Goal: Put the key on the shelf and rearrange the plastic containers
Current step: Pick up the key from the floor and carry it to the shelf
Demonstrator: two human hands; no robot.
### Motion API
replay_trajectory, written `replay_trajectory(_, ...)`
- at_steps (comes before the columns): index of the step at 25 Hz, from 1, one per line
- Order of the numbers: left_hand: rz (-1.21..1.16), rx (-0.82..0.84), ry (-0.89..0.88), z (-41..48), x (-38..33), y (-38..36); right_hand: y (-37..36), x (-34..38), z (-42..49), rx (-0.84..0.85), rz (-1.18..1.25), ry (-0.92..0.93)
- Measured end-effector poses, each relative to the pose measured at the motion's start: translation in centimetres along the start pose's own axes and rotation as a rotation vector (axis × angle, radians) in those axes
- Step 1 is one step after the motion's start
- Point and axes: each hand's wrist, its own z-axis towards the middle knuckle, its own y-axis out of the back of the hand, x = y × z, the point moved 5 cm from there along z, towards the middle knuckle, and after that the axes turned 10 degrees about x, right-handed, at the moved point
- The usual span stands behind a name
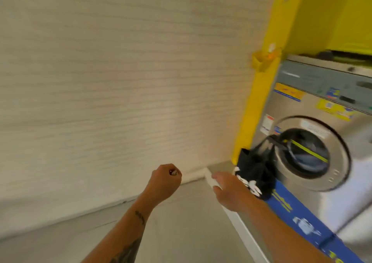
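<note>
My left hand [164, 182] is a closed fist in the lower middle, close to the pale shutter wall. A small metallic tip, which looks like the key [173, 172], pokes out of the top of the fist. My right hand [231, 190] hangs to its right with fingers spread and nothing in it, above the white edge of a raised step [237, 220]. No shelf or plastic containers are in view. The picture is motion-blurred.
A ribbed off-white roller shutter [120, 91] fills the left. A yellow pillar [259, 101] carries a small yellow holder [261, 60]. A steel washing machine [314, 154] stands at the right on the step, with a black bag [255, 170] hanging at its door.
</note>
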Motion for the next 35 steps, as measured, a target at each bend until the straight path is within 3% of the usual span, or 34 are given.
replay_trajectory(7, -0.072, -0.359, 0.172, -13.2, 13.3, 20.4, -9.8, 25.1, 3.0, 0.137, -0.068, 0.304)
replay_trajectory(14, 0.08, -0.581, 0.309, -26.1, 26.6, 41.0, -21.8, 51.6, 3.9, 0.229, -0.125, 0.554)
replay_trajectory(20, 0.119, -0.745, 0.382, -35.0, 33.8, 53.5, -29.8, 69.3, 4.8, 0.313, -0.194, 0.738)
replay_trajectory(35, 0.078, -1.073, 0.645, -42.2, 50.9, 82.5, -47.3, 107.3, 15.3, 0.516, -0.209, 1.116)
